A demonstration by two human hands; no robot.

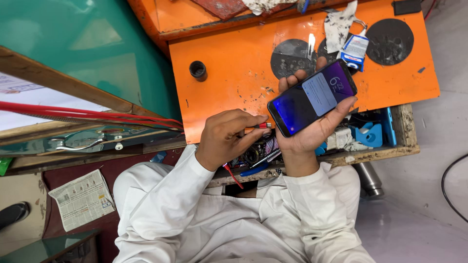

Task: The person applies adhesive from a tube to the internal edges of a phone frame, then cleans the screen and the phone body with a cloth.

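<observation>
A dark smartphone (312, 97) with a lit blue-violet screen is held in the right hand (312, 131), above the front edge of the orange desk (229, 78). The fingers (292, 80) of that hand are wrapped around the far edge of the phone, with the thumb laid along its near edge. A red cable plug (263, 125) is pinched between thumb and forefinger of the left hand (226, 139), its metal tip held at the lower end of the phone; whether it is seated in the port cannot be told. A red cable (231, 174) is seen trailing below the left wrist.

The desk top is scratched and stained, and two dark round patches (390, 41) are seen on it. A small black cap (198, 69) stands alone left of the hands. A blue and white tube (355, 51) and a crumpled piece of white paper (339, 24) lie near the far edge. Under the hands, an open wooden drawer (385, 153) is filled with small tools and blue plastic parts (370, 134).

To the left, a teal wall (73, 44) is seen, with red wires (87, 114) stretched across a wooden frame (63, 83). A folded newspaper (83, 198) lies on a dark red surface by the person's side. A metal flask (368, 179) stands on the pale grey floor (419, 219), where a black cable (451, 187) is curved at the right.
</observation>
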